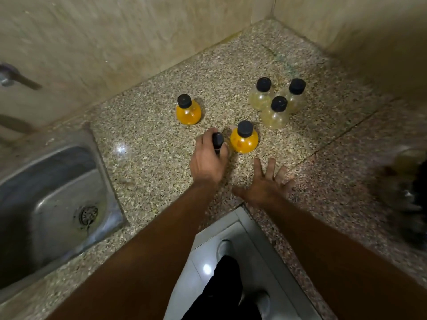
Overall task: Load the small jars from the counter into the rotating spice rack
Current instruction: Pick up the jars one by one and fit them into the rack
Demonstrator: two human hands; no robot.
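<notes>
A speckled granite-look counter [147, 144] fills most of the view, glossy and wrapped around a corner, backed by smooth beige wall tiles [104, 38]. A stainless steel sink [53, 204] with rounded corners and a round slotted drain is sunk into the counter on the left. On the far right edge a dark, blurred shape [406, 197] can be made out, but it's too smeared to tell what it is. 2 bare forearms are stretched in from below. The left hand [208, 160] is curled tight around a jar with a black cap [218, 140]; the glass body is mostly hidden by the fingers, so its contents can't be told. The right hand [265, 183] is spread flat with fingers splayed, nothing gripped, low over the counter just below the jars. Right beside the held jar, an orange jar [244, 140] is stood upright: bulb-shaped, see-through, with a ribbed black screw cap. A second orange jar [188, 110] of the same round shape is set apart further back on the left. 3 pale yellowish clear jars [275, 105] are huddled together, touching, towards the back right, all capped in black. All of the jars are on the counter.
</notes>
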